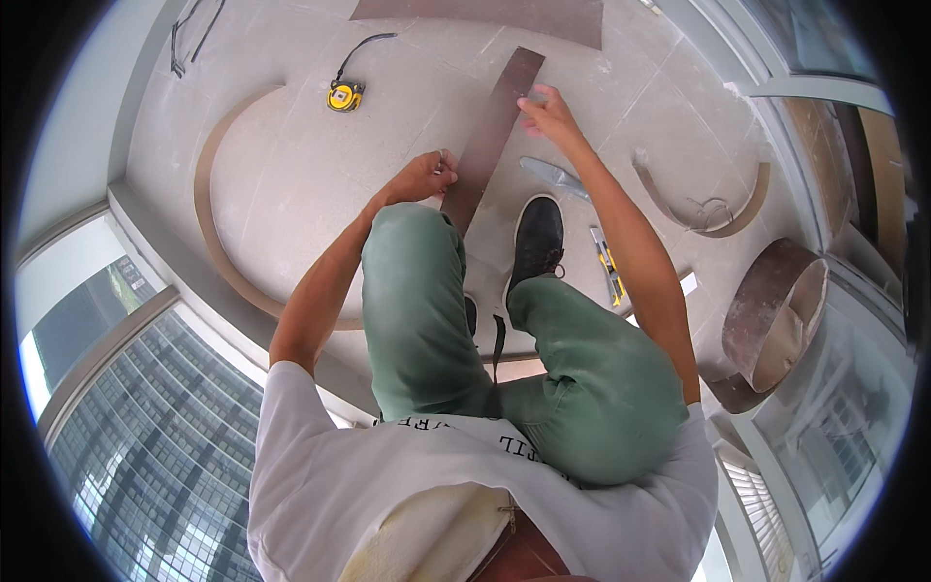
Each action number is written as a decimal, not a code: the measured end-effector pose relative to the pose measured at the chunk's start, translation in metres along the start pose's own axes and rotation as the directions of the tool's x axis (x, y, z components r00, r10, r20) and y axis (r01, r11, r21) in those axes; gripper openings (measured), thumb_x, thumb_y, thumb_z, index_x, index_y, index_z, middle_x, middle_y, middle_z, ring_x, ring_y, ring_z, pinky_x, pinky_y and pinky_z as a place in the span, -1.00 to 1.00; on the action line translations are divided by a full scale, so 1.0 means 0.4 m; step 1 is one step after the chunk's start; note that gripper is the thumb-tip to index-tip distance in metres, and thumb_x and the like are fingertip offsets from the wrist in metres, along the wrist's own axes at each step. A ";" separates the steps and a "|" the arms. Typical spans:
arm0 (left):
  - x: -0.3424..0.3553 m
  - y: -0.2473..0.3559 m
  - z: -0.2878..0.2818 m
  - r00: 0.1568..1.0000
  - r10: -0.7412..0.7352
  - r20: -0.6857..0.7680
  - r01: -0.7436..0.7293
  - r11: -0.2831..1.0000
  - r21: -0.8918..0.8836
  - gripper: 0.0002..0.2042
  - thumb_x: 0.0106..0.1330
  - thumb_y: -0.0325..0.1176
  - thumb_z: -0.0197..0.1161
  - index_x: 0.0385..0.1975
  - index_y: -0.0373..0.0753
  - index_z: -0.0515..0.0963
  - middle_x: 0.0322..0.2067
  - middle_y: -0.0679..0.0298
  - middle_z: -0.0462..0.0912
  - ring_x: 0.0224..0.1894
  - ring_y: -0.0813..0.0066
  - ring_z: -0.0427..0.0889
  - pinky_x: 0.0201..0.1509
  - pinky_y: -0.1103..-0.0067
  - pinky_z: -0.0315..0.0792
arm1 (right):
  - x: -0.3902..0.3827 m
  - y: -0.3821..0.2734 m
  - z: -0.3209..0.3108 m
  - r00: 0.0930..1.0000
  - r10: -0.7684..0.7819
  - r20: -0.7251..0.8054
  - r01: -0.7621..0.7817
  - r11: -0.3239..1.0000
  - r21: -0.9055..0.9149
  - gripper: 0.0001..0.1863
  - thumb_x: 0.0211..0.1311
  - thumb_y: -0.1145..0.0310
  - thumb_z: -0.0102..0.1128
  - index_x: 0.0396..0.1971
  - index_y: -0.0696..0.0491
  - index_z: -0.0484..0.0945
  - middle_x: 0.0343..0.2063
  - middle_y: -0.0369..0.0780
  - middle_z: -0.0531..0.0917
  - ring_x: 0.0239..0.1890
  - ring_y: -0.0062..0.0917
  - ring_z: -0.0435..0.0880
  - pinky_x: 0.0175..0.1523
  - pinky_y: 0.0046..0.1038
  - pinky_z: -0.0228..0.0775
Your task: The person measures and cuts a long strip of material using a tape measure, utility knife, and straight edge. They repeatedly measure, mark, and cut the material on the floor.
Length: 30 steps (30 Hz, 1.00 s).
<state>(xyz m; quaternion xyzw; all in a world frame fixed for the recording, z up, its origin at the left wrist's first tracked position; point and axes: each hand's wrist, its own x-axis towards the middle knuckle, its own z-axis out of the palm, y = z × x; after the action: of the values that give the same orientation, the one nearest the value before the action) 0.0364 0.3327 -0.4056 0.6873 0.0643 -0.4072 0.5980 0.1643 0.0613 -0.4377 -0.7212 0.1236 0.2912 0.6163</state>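
A person in green trousers crouches over a tiled floor (407,92), both bare hands at a narrow brown strip (485,136) that lies near the middle of that floor, well in from its left and right edges. The left hand (427,177), fingers curled inward, is at the strip's left side; the right hand (551,114), fingers bent and a little parted, is at its right side near the far end — whether either pinches the material cannot be told. The strip could skid or twist if pressed from one side only, and its near end, close to the knee and dark shoe (539,238), might be trodden on. A bare metal blade (553,177) lies beneath the right forearm, so a careless reach could nick skin; the yellow-and-grey utility knife (609,267), nearer the floor's right edge, may pose a similar risk. The strip looks thin, flat and matt, much like the larger brown sheet (514,17) at the floor's far edge. Pale, springy-looking bands curve elsewhere: a long arc (207,170) toward the left edge, a shorter one (752,209) toward the right — and a dusty, broad brown coil (752,315) by the right-hand window frame.
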 end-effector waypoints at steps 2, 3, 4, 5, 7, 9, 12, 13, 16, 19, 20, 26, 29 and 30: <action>0.038 -0.071 0.019 0.991 -0.024 -0.134 0.038 0.994 0.103 -0.89 0.39 -0.43 0.19 -0.17 -0.26 0.51 -0.37 0.34 0.54 -0.35 0.60 0.55 -0.27 0.56 0.57 | -0.028 0.032 0.006 0.944 -0.297 -0.144 0.202 0.864 -0.461 -0.50 0.24 0.18 0.32 0.11 0.08 0.42 -0.02 -0.15 0.57 -0.09 -0.39 0.63 -0.03 -0.25 0.48; 0.046 -0.111 0.032 0.983 -0.030 -0.179 0.052 0.992 0.118 -0.89 0.38 -0.44 0.20 -0.17 -0.27 0.51 -0.38 0.33 0.54 -0.36 0.59 0.55 -0.29 0.56 0.57 | -0.055 0.051 0.011 0.881 -0.446 -0.155 0.239 0.705 -0.667 -0.49 0.22 0.22 0.32 0.11 0.08 0.42 0.00 -0.13 0.56 -0.08 -0.33 0.64 -0.02 -0.24 0.48; 0.060 -0.148 0.048 0.975 -0.034 -0.219 0.063 0.990 0.129 -0.89 0.37 -0.44 0.21 -0.18 -0.28 0.51 -0.39 0.32 0.54 -0.38 0.57 0.56 -0.30 0.56 0.57 | -0.090 0.063 0.029 0.846 -0.530 -0.054 0.335 0.608 -0.720 -0.49 0.19 0.24 0.33 0.11 0.07 0.42 0.01 -0.13 0.54 -0.06 -0.29 0.62 0.00 -0.23 0.47; 0.078 -0.171 0.065 0.958 -0.061 -0.280 0.120 0.972 0.201 -0.87 0.36 -0.43 0.22 -0.17 -0.30 0.52 -0.40 0.29 0.56 -0.38 0.54 0.57 -0.31 0.56 0.56 | -0.125 0.067 0.059 0.798 -0.600 0.051 0.422 0.497 -0.758 -0.47 0.16 0.27 0.34 0.12 0.06 0.42 0.03 -0.13 0.53 -0.03 -0.25 0.60 0.03 -0.22 0.45; 0.098 -0.168 0.093 0.966 -0.039 -0.255 0.081 0.984 0.159 -0.87 0.35 -0.44 0.22 -0.17 -0.30 0.52 -0.39 0.27 0.58 -0.37 0.53 0.58 -0.31 0.56 0.56 | -0.177 0.091 0.098 0.751 -0.631 0.195 0.499 0.348 -0.794 -0.45 0.11 0.28 0.35 0.12 0.04 0.43 0.06 -0.13 0.52 0.01 -0.21 0.58 0.07 -0.19 0.43; 0.111 -0.161 0.105 0.972 -0.017 -0.233 0.051 0.989 0.139 -0.86 0.35 -0.44 0.22 -0.16 -0.30 0.52 -0.38 0.25 0.59 -0.36 0.52 0.59 -0.30 0.55 0.57 | -0.205 0.124 0.132 0.754 -0.593 0.281 0.526 0.290 -0.799 -0.42 0.07 0.25 0.38 0.13 0.02 0.44 0.07 -0.14 0.52 0.03 -0.22 0.57 0.10 -0.17 0.41; 0.105 -0.173 0.092 0.977 -0.013 -0.212 0.038 0.993 0.114 -0.86 0.36 -0.43 0.21 -0.16 -0.31 0.52 -0.38 0.23 0.61 -0.36 0.51 0.60 -0.30 0.55 0.57 | -0.222 0.127 0.150 0.762 -0.580 0.289 0.501 0.245 -0.830 -0.46 0.07 0.27 0.37 0.10 0.00 0.48 0.12 -0.20 0.50 0.11 -0.28 0.52 0.12 -0.20 0.40; 0.107 -0.160 0.091 0.983 -0.012 -0.185 0.031 0.995 0.098 -0.86 0.36 -0.43 0.20 -0.17 -0.31 0.53 -0.38 0.24 0.61 -0.36 0.51 0.61 -0.30 0.56 0.56 | -0.219 0.136 0.145 0.763 -0.580 0.287 0.490 0.228 -0.842 -0.46 0.07 0.27 0.38 0.10 0.01 0.49 0.13 -0.20 0.49 0.13 -0.29 0.50 0.12 -0.20 0.40; 0.096 -0.117 0.056 0.966 0.074 -0.249 -0.027 0.982 0.190 -0.86 0.34 -0.40 0.20 -0.21 -0.31 0.57 -0.39 0.17 0.66 -0.35 0.39 0.67 -0.22 0.46 0.56 | -0.215 0.159 0.138 0.766 -0.578 0.281 0.461 0.191 -0.866 -0.47 0.06 0.28 0.38 0.08 0.01 0.50 0.15 -0.22 0.48 0.18 -0.32 0.46 0.14 -0.21 0.39; 0.076 -0.099 -0.073 0.789 0.393 -0.473 -0.148 0.868 0.475 -0.86 0.34 -0.38 0.18 -0.22 -0.29 0.59 -0.36 0.09 0.70 -0.32 0.24 0.71 -0.21 0.40 0.55 | -0.224 0.146 0.150 0.755 -0.590 0.285 0.469 0.183 -0.864 -0.48 0.05 0.28 0.38 0.07 0.00 0.52 0.16 -0.24 0.48 0.20 -0.35 0.44 0.18 -0.22 0.36; 0.074 -0.083 -0.132 0.684 0.474 -0.554 -0.117 0.822 0.558 -0.86 0.34 -0.37 0.19 -0.22 -0.28 0.59 -0.36 0.09 0.69 -0.31 0.24 0.71 -0.21 0.39 0.55 | -0.226 0.145 0.149 0.756 -0.590 0.283 0.466 0.181 -0.866 -0.49 0.05 0.28 0.38 0.06 -0.01 0.52 0.15 -0.24 0.48 0.20 -0.35 0.43 0.20 -0.22 0.35; 0.014 -0.002 -0.350 0.564 0.571 -0.597 -0.115 0.770 0.628 -0.75 0.40 -0.35 0.20 -0.02 -0.34 0.52 -0.07 0.09 0.65 -0.14 0.27 0.68 -0.07 0.45 0.56 | -0.228 0.090 0.143 0.646 -0.713 0.272 0.598 0.252 -0.761 -0.66 0.11 0.31 0.31 -0.08 -0.05 0.56 -0.01 -0.26 0.53 0.10 -0.34 0.50 0.25 -0.17 0.29; -0.002 0.016 -0.300 0.732 0.479 -0.484 -0.128 0.796 0.592 -0.74 0.37 -0.46 0.20 0.01 -0.35 0.48 -0.04 0.13 0.61 -0.22 0.33 0.65 -0.19 0.46 0.57 | -0.226 0.039 0.116 0.605 -0.695 0.388 0.673 0.186 -0.716 -0.78 0.10 0.38 0.25 -0.21 -0.02 0.58 -0.15 -0.23 0.58 -0.02 -0.33 0.57 0.17 -0.18 0.32; 0.001 0.042 -0.276 0.780 0.469 -0.413 -0.164 0.791 0.589 -0.72 0.37 -0.47 0.19 0.04 -0.35 0.45 -0.01 0.15 0.59 -0.26 0.35 0.65 -0.22 0.47 0.56 | -0.236 0.001 0.082 0.570 -0.695 0.438 0.719 0.163 -0.676 -0.80 0.09 0.39 0.24 -0.24 -0.01 0.59 -0.20 -0.21 0.60 -0.07 -0.32 0.60 0.13 -0.18 0.34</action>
<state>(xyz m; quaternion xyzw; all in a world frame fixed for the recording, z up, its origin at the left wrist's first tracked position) 0.0996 0.4243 -0.3983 0.9092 -0.0045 -0.0873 0.4070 0.0798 0.0757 -0.3862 -0.8814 -0.3795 0.0015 0.2812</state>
